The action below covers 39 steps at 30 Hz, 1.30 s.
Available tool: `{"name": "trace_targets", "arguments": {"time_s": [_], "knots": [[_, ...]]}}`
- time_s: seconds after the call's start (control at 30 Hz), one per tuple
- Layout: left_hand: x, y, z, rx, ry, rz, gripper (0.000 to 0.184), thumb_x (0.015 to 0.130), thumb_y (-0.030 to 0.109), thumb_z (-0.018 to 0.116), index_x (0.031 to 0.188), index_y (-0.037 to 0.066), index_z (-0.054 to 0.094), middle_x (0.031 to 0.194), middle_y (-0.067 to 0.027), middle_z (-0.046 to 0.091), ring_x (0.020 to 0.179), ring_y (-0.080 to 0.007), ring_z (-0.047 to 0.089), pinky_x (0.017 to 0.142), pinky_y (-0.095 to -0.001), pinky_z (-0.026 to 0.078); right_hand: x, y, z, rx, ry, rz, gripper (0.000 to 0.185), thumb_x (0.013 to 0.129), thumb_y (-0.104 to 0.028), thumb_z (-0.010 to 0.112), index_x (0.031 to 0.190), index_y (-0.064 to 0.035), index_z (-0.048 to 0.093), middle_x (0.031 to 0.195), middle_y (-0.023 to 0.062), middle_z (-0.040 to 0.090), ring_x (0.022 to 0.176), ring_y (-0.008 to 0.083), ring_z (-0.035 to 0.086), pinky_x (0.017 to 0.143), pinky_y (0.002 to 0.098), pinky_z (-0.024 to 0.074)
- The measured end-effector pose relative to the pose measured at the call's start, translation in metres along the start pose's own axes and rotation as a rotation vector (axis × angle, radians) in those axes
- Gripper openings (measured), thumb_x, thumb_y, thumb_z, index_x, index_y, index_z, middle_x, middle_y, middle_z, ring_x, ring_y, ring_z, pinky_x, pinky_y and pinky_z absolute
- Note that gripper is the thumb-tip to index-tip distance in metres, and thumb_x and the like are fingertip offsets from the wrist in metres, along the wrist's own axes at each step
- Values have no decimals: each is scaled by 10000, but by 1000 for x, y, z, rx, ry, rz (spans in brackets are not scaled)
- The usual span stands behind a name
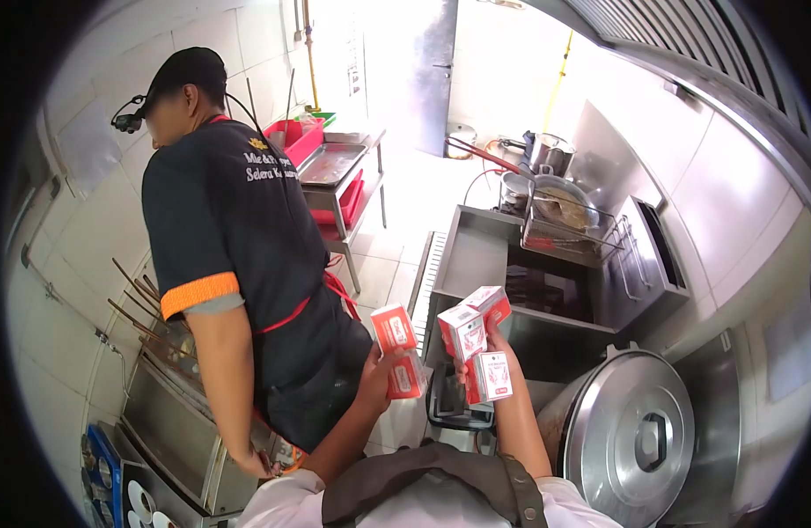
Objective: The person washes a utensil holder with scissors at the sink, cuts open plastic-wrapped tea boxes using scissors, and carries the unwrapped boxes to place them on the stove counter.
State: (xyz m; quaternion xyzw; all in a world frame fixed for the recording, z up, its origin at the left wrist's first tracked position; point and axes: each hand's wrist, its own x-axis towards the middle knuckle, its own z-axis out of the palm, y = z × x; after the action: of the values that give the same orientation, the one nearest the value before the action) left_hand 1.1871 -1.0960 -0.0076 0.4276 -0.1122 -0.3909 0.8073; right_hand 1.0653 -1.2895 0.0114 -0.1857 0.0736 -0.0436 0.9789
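My left hand [375, 377] is closed around two small red-and-white boxes [394, 328], one above the other, held over the floor near the centre. To its right, my right hand [498, 345] grips several similar red-and-white boxes [463, 333]. One of these boxes [491, 377] hangs lowest, against my wrist. The two groups of boxes are apart. Part of my right hand's fingers is hidden behind the boxes.
A co-worker in a black shirt [234, 202] stands close on the left. A large lidded steel pot [630, 431] is at the lower right. Ahead are a fryer [484, 242], a wok [559, 204] and a steel table [370, 145] with red bins.
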Motion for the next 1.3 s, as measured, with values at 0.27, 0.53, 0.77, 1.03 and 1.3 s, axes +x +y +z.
{"name": "trace_targets", "arguments": {"time_s": [0.27, 0.53, 0.77, 1.03, 1.3], "knots": [[29, -18, -33, -35, 117, -91, 393, 875, 170, 617, 1228, 96, 461, 1060, -74, 603, 947, -192, 630, 808, -384, 550, 97, -54, -14, -70, -25, -25, 594, 931, -559, 421, 1228, -57, 533, 988, 186, 653, 512, 245, 621, 437, 377, 533], [56, -22, -36, -13, 171, -69, 390, 879, 200, 620, 1214, 77, 462, 1069, -88, 596, 934, -193, 631, 797, -381, 551, 164, -91, -16, -53, -128, 50, 593, 906, -576, 465, 1199, -68, 560, 964, 161, 660, 513, 238, 602, 439, 363, 517], [73, -17, -61, -61, 314, 57, 334, 914, 214, 541, 1209, 82, 459, 1002, -76, 601, 855, -183, 643, 724, -374, 575, 224, -91, -45, 12, -188, 187, 621, 910, -592, 440, 1215, -61, 537, 970, 177, 647, 544, 277, 607, 478, 426, 534], [161, 22, -87, -50, 457, 81, 259, 904, 201, 561, 1116, 69, 494, 887, -69, 599, 738, -161, 643, 652, -341, 575, 275, -80, -75, -59, -63, 378, 667, 803, -667, 520, 1184, -120, 540, 925, 150, 636, 588, 267, 622, 503, 374, 522], [418, 78, -152, -25, 408, 101, 277, 865, 179, 642, 1093, 100, 505, 916, -24, 598, 771, -131, 629, 661, -305, 552, 424, -80, -156, 149, 84, 539, 689, 816, -665, 496, 1279, -155, 496, 1021, 168, 634, 648, 309, 643, 566, 435, 542]]}}
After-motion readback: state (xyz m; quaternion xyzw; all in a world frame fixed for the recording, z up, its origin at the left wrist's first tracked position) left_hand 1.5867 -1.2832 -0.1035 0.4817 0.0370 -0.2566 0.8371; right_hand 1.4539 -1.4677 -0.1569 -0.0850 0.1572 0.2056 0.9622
